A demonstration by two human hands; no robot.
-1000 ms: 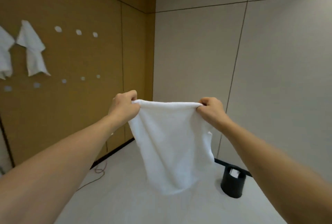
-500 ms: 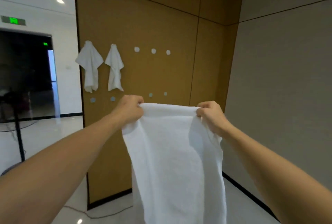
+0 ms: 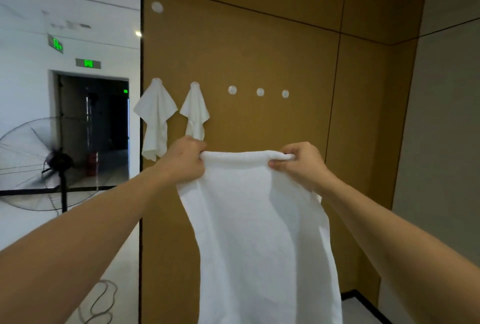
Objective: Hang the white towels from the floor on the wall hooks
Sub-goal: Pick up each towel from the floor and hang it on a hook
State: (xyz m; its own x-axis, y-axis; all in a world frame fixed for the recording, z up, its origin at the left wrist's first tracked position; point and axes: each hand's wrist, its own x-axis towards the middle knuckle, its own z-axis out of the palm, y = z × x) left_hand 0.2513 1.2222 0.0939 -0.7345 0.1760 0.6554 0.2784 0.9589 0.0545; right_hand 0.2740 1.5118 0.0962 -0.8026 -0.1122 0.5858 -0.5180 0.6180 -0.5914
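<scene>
A white towel hangs stretched in front of me, held by its top edge. My left hand grips the left corner and my right hand pinches the right corner. On the brown wall panel behind, two white towels hang from the two leftmost hooks of a row. Three bare round white hooks follow to their right, above my hands. One more hook sits high up on the panel.
A standing fan is at the left, with a cable looped on the floor. A dark doorway with green exit signs lies beyond. A grey wall meets the brown panel at the right.
My view has swung left and closer to the hook wall; the hanging towels and hooks now sit right above my hands. Both hands keep the same hold on the towel.
</scene>
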